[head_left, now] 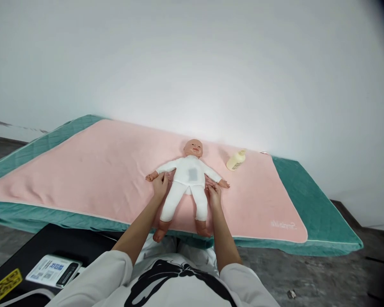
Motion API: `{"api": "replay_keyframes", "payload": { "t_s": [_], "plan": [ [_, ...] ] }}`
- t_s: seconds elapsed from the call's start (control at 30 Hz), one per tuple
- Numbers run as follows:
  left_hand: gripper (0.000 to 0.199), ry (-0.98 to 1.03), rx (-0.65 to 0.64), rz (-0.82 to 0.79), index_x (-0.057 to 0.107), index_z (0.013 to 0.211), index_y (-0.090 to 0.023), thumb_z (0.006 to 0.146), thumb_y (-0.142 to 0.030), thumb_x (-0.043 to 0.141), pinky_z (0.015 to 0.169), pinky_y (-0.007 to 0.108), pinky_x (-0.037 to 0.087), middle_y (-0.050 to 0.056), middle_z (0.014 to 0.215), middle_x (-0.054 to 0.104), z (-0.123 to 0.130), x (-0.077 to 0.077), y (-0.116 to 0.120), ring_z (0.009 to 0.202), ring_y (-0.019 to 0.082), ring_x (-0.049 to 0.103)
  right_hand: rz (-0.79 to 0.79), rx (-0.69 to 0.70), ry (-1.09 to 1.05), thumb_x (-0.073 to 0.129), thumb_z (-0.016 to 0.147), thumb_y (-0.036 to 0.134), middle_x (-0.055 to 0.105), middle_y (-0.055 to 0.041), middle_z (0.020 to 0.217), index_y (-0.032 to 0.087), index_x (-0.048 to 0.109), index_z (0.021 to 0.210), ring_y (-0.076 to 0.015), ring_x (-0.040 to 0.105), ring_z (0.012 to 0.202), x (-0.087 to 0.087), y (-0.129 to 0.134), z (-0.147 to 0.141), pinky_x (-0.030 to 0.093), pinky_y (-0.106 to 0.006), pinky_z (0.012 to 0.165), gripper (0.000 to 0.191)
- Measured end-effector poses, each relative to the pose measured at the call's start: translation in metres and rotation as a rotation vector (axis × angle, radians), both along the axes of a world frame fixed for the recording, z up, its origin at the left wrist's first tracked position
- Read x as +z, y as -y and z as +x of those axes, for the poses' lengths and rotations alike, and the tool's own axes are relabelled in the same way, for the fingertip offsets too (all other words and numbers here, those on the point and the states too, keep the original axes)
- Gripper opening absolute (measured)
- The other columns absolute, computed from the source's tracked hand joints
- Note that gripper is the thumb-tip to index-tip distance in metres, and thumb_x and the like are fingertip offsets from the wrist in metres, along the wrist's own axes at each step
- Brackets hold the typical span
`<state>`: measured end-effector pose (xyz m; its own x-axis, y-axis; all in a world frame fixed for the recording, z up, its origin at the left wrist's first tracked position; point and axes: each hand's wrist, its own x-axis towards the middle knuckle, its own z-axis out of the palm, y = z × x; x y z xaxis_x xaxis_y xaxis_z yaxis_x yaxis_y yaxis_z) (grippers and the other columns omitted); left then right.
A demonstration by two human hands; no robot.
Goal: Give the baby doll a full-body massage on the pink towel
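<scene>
A baby doll (193, 169) with a bare head and a white cloth body lies on its back on a pink mat (115, 162). Its arms are stretched out and its feet point toward me. My left hand (161, 182) rests beside the doll's waist, just below its arm on the left, fingers apart and pointing inward. On the other side, my right hand (213, 190) is near the doll's hip, below its other arm, its fingers also apart. Neither hand visibly holds anything; the fingertips are small and partly hard to make out.
A pale yellow bottle (236, 160) lies tilted on the mat, right of the doll's head. Under the mat is a green padded surface (310, 200) against a white wall. At the lower left, a white device (53, 270) sits on a black surface (80, 245).
</scene>
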<state>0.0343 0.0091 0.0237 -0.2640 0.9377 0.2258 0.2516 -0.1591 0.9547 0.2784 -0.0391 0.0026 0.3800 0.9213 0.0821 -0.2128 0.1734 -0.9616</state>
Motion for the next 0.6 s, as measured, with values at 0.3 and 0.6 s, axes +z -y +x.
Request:
{"api": "replay_keyframes", "payload": {
  "t_s": [0.3,0.6],
  "plan": [
    [0.035,0.213,0.075,-0.015,0.054,0.082,-0.019,0.096,-0.043,0.033,0.065,0.031,0.047,0.003,0.066,0.058,0.018,0.026,-0.009,0.063,0.016,0.057,0.001,-0.23,0.085,0.062,0.072,0.042,0.07,-0.0031,0.085,0.019,0.065,0.087,-0.016,0.062,0.073,0.036,-0.023,0.052,0.05,-0.034,0.073,0.027],
    [0.026,0.457,-0.471,-0.195,0.062,0.072,-0.009,0.09,-0.022,0.049,0.067,0.025,0.048,0.009,0.079,0.071,0.13,0.101,-0.07,0.071,0.014,0.067,0.075,-0.585,0.4,0.042,0.073,0.028,0.068,-0.0064,0.094,0.019,0.06,0.084,-0.017,0.06,0.092,0.136,-0.128,0.162,0.046,-0.033,0.087,0.024]
  ]
}}
